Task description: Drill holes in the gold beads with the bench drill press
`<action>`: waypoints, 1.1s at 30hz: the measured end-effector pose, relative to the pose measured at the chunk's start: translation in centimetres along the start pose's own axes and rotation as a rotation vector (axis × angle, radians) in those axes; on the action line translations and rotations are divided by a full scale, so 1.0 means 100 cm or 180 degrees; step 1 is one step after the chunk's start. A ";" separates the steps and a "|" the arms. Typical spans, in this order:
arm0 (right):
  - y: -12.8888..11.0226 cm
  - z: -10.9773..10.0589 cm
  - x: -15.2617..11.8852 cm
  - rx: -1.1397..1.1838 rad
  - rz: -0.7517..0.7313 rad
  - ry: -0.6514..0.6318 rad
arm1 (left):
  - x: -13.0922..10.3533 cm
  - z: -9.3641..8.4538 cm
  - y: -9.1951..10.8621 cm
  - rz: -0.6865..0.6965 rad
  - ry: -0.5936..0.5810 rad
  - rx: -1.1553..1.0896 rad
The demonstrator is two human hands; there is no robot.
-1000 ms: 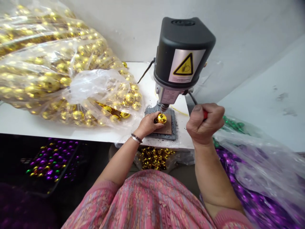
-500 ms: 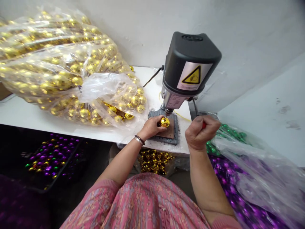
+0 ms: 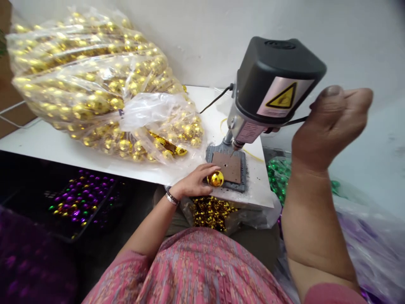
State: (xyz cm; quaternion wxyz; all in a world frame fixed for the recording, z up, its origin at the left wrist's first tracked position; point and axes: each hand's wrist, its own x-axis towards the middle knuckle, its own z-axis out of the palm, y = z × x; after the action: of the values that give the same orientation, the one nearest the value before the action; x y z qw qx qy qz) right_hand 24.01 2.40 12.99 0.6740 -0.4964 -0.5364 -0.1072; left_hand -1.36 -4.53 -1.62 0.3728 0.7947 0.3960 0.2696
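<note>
Two bare hands are at work: the left hand [image 3: 194, 181] has its thumb and fingers curved around one faceted gold ball [image 3: 215, 179], and the right hand [image 3: 330, 124] is closed in a fist at the end of one dark lever [image 3: 295, 121], the grip itself hidden inside it. The ball sits at the left fingertips, over the near left corner of one brown board [image 3: 232, 173]; whether it touches the board cannot be told. The board, with one small hole visible, lies just beyond those fingers on one grey base [image 3: 243, 183], under one drill press [image 3: 278, 80] bearing one yellow warning triangle. The black motor housing is left of the right fingers. Beyond and left of the left fingers, one large clear bag [image 3: 95, 84] bulges with gold balls, too many to count. Nearer the body than these fingers, gold pieces [image 3: 209, 213] fill a bag at the lap. The tabletop [image 3: 79, 162] is white, with dark crumbs scattered around the base. Below it, far left of the left fingers, one dark crate [image 3: 88, 211] holds purple, green and gold beads. Green beads [image 3: 278, 173] and purple wrapping [image 3: 367, 240] lie below the right fingers. A pale wall [image 3: 196, 38] stands behind.
</note>
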 end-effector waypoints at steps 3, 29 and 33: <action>0.003 -0.002 0.000 0.0001 0.0034 -0.0006 | -0.018 -0.012 -0.010 -0.0094 0.0359 -0.0078; -0.004 -0.006 -0.009 0.0284 -0.0158 -0.0151 | 0.018 -0.027 0.004 -0.1056 0.0823 -0.1561; -0.007 -0.007 -0.009 0.0293 -0.0244 -0.0203 | 0.046 -0.002 -0.001 -0.1077 0.0923 -0.1566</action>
State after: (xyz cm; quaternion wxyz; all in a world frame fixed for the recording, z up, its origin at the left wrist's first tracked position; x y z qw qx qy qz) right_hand 23.64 1.18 12.70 0.6741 -0.4471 -0.5806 -0.0923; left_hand 0.92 -0.61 -0.92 0.5327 0.5571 0.4944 0.4018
